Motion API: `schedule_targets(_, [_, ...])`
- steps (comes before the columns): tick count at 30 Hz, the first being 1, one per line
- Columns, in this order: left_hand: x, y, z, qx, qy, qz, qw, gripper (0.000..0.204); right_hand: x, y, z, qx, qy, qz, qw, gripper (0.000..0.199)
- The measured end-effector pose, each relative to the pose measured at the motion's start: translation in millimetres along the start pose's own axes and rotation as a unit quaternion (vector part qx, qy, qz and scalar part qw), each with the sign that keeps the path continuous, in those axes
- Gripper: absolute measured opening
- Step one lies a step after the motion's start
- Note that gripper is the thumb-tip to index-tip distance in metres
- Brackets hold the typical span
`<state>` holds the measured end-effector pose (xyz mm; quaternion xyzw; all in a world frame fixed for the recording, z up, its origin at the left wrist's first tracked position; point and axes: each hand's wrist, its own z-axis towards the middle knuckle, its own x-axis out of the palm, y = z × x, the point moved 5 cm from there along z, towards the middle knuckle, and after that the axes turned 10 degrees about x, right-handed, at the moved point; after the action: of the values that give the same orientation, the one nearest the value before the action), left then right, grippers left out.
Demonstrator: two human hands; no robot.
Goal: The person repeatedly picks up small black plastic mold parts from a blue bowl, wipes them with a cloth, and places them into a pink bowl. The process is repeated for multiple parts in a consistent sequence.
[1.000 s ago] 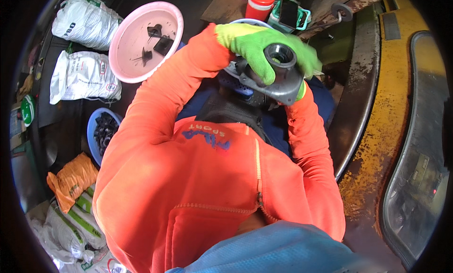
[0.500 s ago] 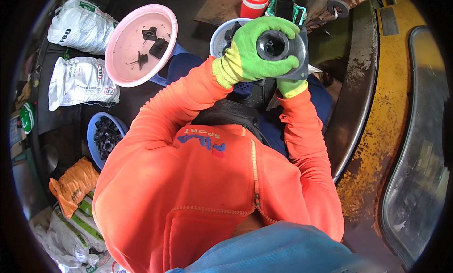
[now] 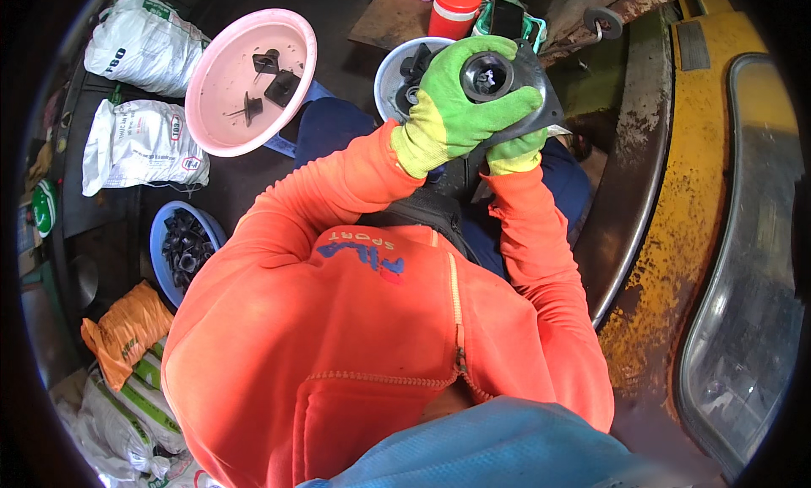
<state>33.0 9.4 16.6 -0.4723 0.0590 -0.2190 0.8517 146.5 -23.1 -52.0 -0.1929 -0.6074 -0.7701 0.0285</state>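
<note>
My left hand (image 3: 460,108), in a green and yellow glove, is closed around the round collar of a black plastic flanged part (image 3: 536,81). The square plate stands out to the right of the fingers, and the collar's open hole faces up. Under the plate is my right hand (image 3: 517,153), gloved the same way. Its fingers look curled, but the plate covers most of them, and what they hold is hidden. A pale pointed sliver (image 3: 557,130) shows beside it; I cannot tell what it is. Behind my left hand, a pale blue basin (image 3: 387,76) holds more black parts.
A pink basin (image 3: 211,91) at the left holds several black pieces. Below it stands a blue tub (image 3: 160,260) of black parts. White sacks (image 3: 144,49) and an orange bag (image 3: 131,328) line the left side. A red jug (image 3: 454,11) stands ahead; a rusty yellow machine (image 3: 667,277) is at right.
The flanged part has turned and tilted in my left hand, so its plate now shows more to the upper right. Both hands have shifted slightly, and light shows in the collar's hole.
</note>
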Motion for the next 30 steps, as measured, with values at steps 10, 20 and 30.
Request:
schedule_targets(10, [-8, -12, 13, 0.129, 0.181, 0.011, 0.975, 0.04, 27, 47, -4, -0.068, 0.088, -0.255, 0.961, 0.056])
schedule_targets(20, [-2, -10, 18, 0.1, 0.305, -0.03, 0.947, 0.038, 20, 42, -20, -0.004, 0.138, -0.268, 0.953, 0.06])
schedule_targets(30, [3, 0, 20, 0.012, 0.388, -0.135, 0.912, 0.039, 11, 28, -24, -0.119, 0.172, -0.42, 0.883, 0.06])
